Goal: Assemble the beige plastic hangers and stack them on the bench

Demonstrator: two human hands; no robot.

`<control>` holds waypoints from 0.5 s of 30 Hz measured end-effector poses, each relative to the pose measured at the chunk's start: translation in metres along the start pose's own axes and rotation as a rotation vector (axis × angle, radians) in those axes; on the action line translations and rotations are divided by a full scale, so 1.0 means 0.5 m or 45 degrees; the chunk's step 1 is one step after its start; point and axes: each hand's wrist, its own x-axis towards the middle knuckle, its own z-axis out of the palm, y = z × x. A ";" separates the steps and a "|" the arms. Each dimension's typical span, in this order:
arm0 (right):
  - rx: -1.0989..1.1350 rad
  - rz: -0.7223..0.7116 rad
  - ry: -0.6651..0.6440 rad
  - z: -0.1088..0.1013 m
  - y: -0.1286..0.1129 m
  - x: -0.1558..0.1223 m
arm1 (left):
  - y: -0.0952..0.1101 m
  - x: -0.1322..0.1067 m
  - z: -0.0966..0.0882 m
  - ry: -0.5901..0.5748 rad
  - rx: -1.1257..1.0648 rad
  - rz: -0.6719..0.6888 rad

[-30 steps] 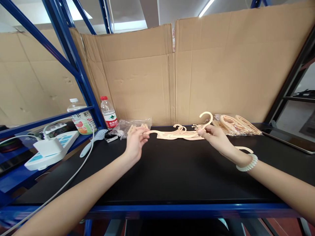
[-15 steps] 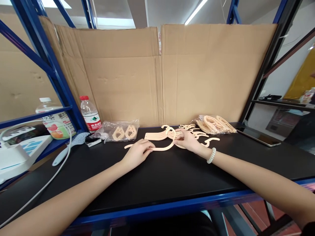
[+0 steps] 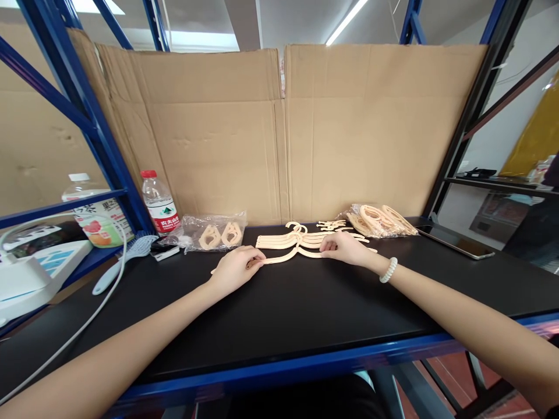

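Note:
A cream-coloured plastic clothes hanger (image 3: 282,258) lies spread out low over the black table, its hook pointing away from me. My left hand (image 3: 238,267) is closed on its left arm, whose tip shows past my knuckles. The right arm of the same hanger is pinched by my right hand (image 3: 343,249), which wears a pale coiled band at the wrist. Just behind it rests a row of similar hangers (image 3: 276,240), lying close together with their hooks overlapping. My fingertips partly hide both arms of the held hanger.
Small cream pieces (image 3: 331,224) lie behind the row. To the right are bagged folded hangers (image 3: 379,221) and a phone (image 3: 456,241). On the left are another plastic bag (image 3: 212,233), a bottle (image 3: 161,203), a brush (image 3: 126,262) and a white cable (image 3: 87,322). Cardboard (image 3: 209,139) stands behind.
My right hand has moved from the hook area outward to the right arm. The hanger, folded to one side before, is now spread with both arms out. My left hand has shifted slightly left.

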 end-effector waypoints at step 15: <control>-0.508 -0.085 0.037 0.029 -0.007 0.093 | -0.017 0.005 0.013 0.034 0.004 0.064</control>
